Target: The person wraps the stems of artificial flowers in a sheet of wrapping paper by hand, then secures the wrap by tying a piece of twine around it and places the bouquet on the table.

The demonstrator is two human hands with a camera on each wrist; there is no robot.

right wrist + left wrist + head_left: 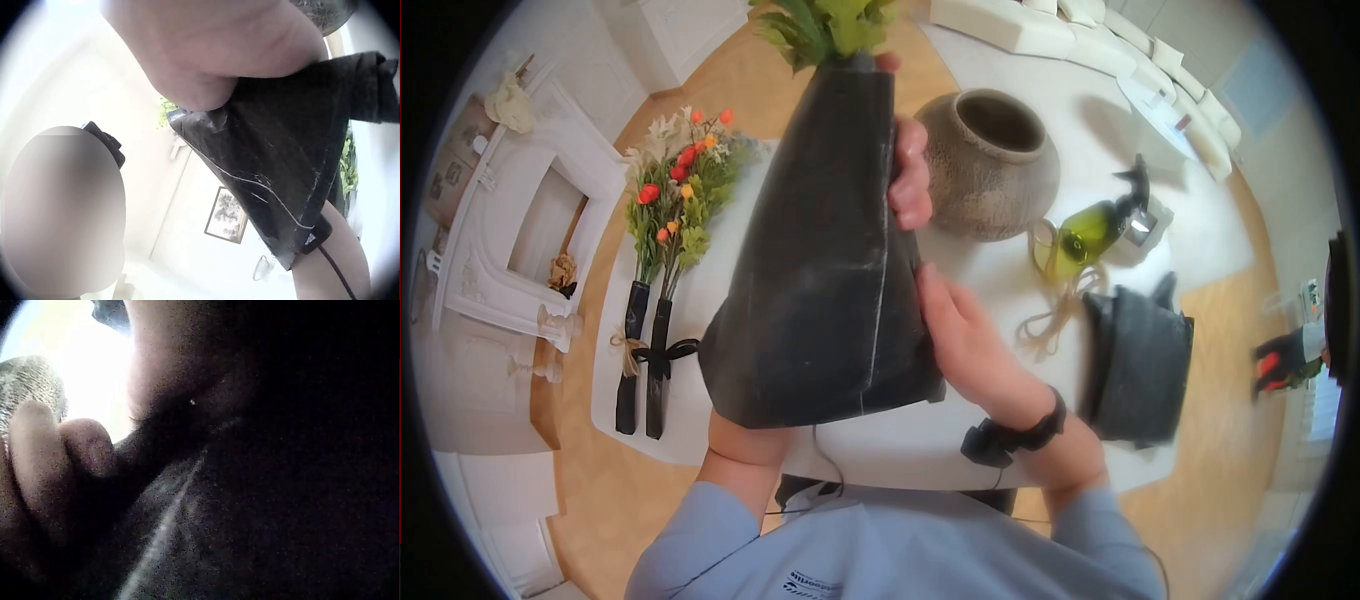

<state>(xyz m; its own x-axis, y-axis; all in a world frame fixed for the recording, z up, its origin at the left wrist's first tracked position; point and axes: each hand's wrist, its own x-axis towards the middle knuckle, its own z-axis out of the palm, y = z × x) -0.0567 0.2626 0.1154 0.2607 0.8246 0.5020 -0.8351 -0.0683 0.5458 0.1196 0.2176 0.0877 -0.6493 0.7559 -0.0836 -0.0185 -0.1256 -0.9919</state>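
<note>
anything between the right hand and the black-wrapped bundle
Nothing visible: in the head view the right hand already touches the black-wrapped bundle at its side. The brown pot stands beyond them, not in between.

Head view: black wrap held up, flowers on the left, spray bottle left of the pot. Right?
One slip: the head view shows the spray bottle right of the pot. The black wrap is held up and the flowers are on the left.
</note>
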